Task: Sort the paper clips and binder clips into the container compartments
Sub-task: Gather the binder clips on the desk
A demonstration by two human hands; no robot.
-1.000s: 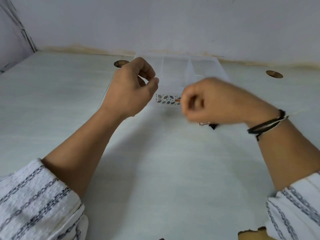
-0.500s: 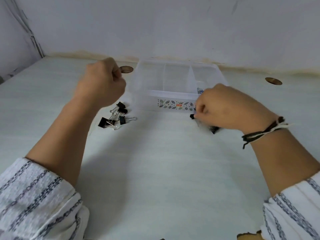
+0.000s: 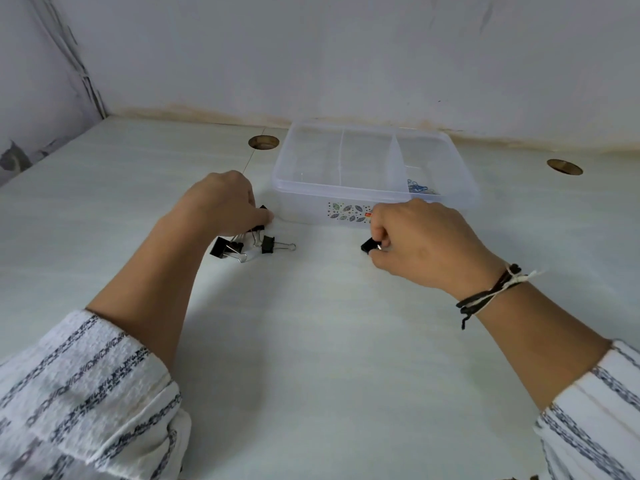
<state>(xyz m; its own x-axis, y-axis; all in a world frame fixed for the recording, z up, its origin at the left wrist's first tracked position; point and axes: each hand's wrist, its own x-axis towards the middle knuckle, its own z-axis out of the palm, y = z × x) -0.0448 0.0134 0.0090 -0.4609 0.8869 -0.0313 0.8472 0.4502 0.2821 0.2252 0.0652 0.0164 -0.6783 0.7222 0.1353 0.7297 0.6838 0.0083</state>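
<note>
A clear plastic container with three compartments stands at the back of the white table. Blue paper clips lie in its right compartment; the other two look empty. Several black binder clips lie in a small heap on the table left of the container. My left hand is down on that heap, fingers curled round a black binder clip at its far side. My right hand pinches another black binder clip just above the table, in front of the container.
Two round holes are cut in the tabletop, one left of the container and one far right. A grey wall runs close behind the container and along the left side.
My left hand came down from in front of the container to the heap of binder clips. My right hand shifted slightly and now shows a black binder clip between its fingers.
</note>
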